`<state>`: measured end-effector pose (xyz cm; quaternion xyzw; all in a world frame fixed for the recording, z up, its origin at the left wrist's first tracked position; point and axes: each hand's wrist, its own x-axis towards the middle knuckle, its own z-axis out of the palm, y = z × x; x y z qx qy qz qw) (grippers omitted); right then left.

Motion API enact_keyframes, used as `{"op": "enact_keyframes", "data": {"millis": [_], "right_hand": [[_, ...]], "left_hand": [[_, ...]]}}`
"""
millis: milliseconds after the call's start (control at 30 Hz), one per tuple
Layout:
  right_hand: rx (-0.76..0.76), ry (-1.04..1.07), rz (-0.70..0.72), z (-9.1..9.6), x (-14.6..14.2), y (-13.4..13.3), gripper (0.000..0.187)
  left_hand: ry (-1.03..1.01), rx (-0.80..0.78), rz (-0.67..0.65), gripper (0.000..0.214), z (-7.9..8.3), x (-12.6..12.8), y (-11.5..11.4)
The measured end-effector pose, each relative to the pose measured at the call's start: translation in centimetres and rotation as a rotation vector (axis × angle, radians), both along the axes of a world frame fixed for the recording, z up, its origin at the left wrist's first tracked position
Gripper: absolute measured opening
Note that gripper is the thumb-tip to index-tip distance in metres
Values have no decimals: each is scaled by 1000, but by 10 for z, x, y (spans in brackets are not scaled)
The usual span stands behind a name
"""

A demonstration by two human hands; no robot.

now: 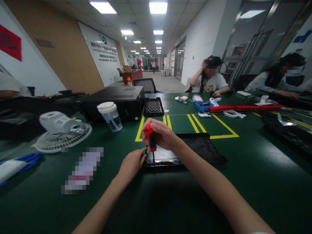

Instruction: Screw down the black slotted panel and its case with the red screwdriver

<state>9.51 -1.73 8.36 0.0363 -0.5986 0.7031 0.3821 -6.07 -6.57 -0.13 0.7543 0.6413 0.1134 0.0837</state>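
My right hand is closed around the red and black handle of a screwdriver. The screwdriver stands nearly upright, and its shaft points down at the left part of a flat black panel. A shiny metal plate sits on that part of the panel, partly covered by my right hand and wrist. With its fingers pressed at the panel's left edge, my left hand grips it there. Whether a screw lies under the tip is too small to tell.
Left of the panel are a white fan, a lidded water cup and a black computer case. A black tray and a blue box stand farther back. Two people sit at the right; another person's arm shows far left.
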Motion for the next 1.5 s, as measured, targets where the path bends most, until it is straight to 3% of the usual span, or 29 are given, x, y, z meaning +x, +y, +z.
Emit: {"op": "enact_keyframes", "data": {"millis": [933, 1500], "right_hand": [[-22, -38, -106, 5, -1, -8, 17], [1, -32, -266, 3, -6, -15, 21]], "left_hand": [[-4, 10, 4, 26, -1, 1, 1], [15, -8, 13, 27, 2, 3, 0]]}}
